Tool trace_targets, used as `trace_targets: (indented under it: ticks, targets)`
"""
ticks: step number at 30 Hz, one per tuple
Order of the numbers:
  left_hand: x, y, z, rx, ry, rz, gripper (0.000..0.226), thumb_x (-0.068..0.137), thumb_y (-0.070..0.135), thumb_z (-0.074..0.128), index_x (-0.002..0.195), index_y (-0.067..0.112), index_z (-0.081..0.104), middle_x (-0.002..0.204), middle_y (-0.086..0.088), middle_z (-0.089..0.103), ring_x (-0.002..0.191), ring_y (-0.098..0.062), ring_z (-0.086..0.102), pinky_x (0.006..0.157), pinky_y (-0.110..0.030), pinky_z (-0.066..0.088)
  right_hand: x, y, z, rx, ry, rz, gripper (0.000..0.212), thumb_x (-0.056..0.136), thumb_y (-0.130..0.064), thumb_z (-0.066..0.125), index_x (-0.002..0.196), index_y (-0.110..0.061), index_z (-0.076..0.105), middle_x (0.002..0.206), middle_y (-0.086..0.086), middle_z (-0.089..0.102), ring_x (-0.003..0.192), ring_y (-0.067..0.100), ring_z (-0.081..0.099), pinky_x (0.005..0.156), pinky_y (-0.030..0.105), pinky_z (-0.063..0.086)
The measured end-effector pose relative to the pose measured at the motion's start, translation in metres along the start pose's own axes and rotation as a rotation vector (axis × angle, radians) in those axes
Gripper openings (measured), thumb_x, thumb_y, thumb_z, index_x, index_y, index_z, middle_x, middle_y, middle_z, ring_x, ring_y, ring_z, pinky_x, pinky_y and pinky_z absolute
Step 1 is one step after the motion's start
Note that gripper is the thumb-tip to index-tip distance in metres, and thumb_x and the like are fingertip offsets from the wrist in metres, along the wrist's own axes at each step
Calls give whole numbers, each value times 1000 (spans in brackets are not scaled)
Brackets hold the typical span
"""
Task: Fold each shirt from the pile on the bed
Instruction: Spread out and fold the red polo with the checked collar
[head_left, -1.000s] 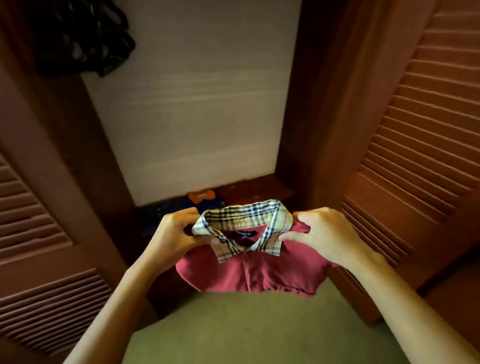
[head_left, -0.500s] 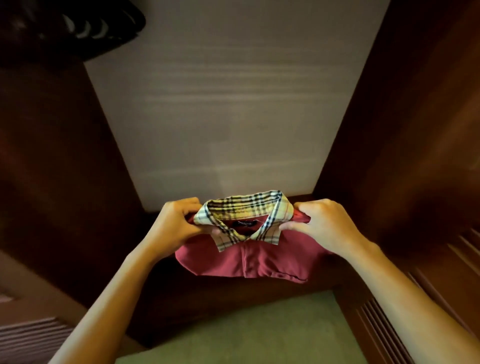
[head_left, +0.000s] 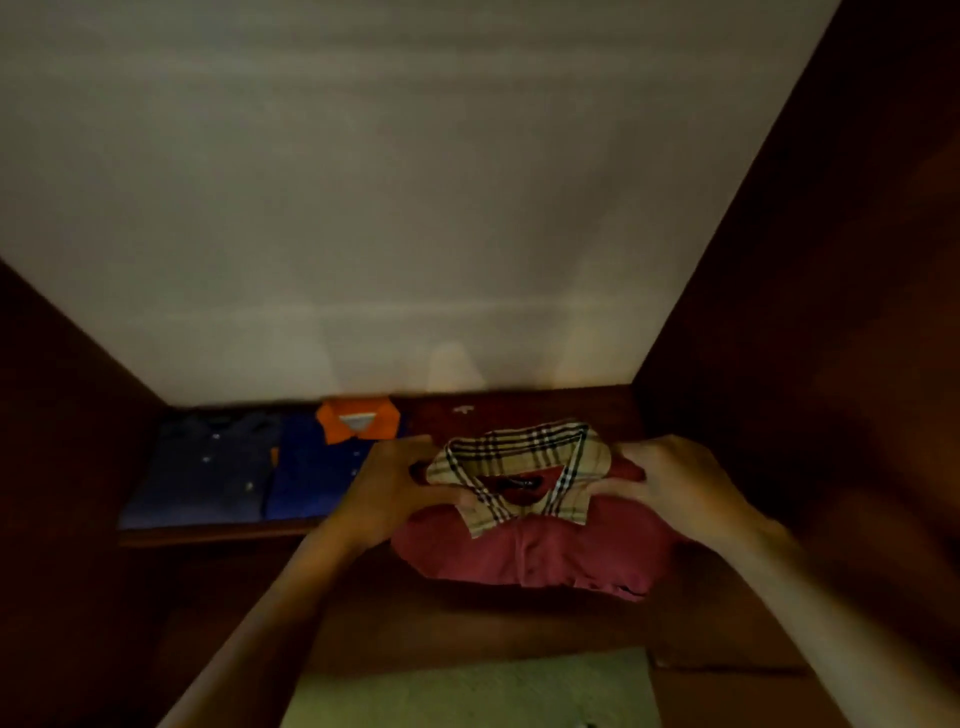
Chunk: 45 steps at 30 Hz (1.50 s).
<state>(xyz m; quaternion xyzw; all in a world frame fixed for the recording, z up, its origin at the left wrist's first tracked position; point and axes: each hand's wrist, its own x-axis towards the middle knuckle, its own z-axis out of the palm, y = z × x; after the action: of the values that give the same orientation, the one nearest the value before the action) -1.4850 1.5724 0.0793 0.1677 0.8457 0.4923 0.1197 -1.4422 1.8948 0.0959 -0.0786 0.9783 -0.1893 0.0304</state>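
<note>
A folded red polo shirt (head_left: 535, 551) with a tan plaid collar is held out in front of me, over the front of a wooden closet shelf (head_left: 208, 534). My left hand (head_left: 387, 486) grips its left shoulder and my right hand (head_left: 675, 483) grips its right shoulder, thumbs on the collar. The shirt's front hem hangs past the shelf edge. Whether the shirt touches the shelf cannot be told in the dark.
Two folded shirts lie on the shelf to the left: a dark blue buttoned one (head_left: 208, 467) and a blue one with an orange collar (head_left: 322, 467). Behind the red shirt a dark red garment (head_left: 493, 410) shows. Dark wooden walls (head_left: 805, 364) flank the closet; a pale back wall (head_left: 415, 208) rises behind.
My view has moved closer into the closet and lower. Both hands have carried the red shirt forward and to the right, up to the shelf where the folded shirts now show.
</note>
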Motion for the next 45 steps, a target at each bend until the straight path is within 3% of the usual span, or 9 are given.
trace_targets:
  ticks: [2, 7, 11, 14, 16, 20, 26, 39, 45]
  targets:
    - [43, -25, 45, 7, -38, 4, 42, 70, 57, 82, 89, 20, 75, 87, -4, 70, 81, -24, 67, 72, -53, 52, 20, 56, 17, 18, -23, 18, 67, 73, -87, 42, 98, -33, 72, 85, -15, 71, 77, 2, 66, 69, 32, 55]
    - [140, -82, 130, 47, -204, -95, 29, 69, 36, 90, 94, 28, 79, 93, 2, 75, 88, -17, 71, 76, -49, 55, 60, 171, 61, 51, -102, 67, 70, 68, -94, 38, 82, -33, 70, 69, -18, 65, 63, -1, 61, 58, 27, 50]
    - [224, -131, 182, -34, -243, -170, 17, 72, 33, 89, 84, 27, 79, 80, 18, 72, 76, 4, 65, 68, -23, 52, 115, 245, 93, 55, -167, 128, 44, 68, -81, 55, 70, -37, 63, 68, -17, 62, 65, 1, 60, 61, 21, 43]
    - [299, -184, 221, -59, -176, -194, 16, 75, 22, 87, 81, 30, 75, 72, 17, 69, 72, 3, 60, 67, -23, 49, 175, 302, 134, -81, -108, 135, 48, 78, -67, 61, 84, -20, 68, 82, -4, 65, 79, 17, 63, 73, 35, 47]
    - [343, -225, 245, -17, -64, -251, 21, 75, 24, 87, 90, 26, 71, 91, 2, 69, 89, -15, 65, 79, -35, 51, 207, 334, 168, -207, 14, 197, 31, 87, -42, 70, 107, -19, 68, 105, 7, 66, 102, 32, 59, 87, 43, 41]
    - [362, -266, 280, 475, 157, -215, 71, 75, 46, 81, 135, 22, 52, 141, -8, 43, 131, -30, 39, 107, -51, 34, 220, 350, 246, -182, 26, 244, 62, 87, -33, 72, 143, -25, 48, 147, 12, 43, 133, 35, 38, 106, 48, 33]
    - [319, -286, 311, 933, -423, -30, 120, 67, 83, 61, 160, 29, 8, 168, 3, 2, 154, -26, -3, 121, -54, -3, 186, 361, 307, -23, -383, 267, 87, 91, -57, 57, 153, -47, -2, 163, -2, -22, 150, 29, -17, 118, 57, 9]
    - [360, -289, 324, 976, -549, -53, 99, 86, 69, 52, 160, 26, 3, 168, 0, -2, 152, -30, -17, 120, -54, -12, 203, 383, 311, 13, -379, 355, 102, 83, -50, 69, 146, -51, -12, 159, 8, -31, 146, 37, -24, 118, 63, 4]
    - [364, -305, 321, 1046, -600, -24, 135, 46, 96, -19, 159, 23, -5, 167, -5, -12, 148, -29, -25, 120, -52, -11, 210, 392, 306, 73, -395, 323, 102, 82, -44, 72, 148, -50, -5, 160, 4, -30, 145, 36, -27, 118, 62, 2]
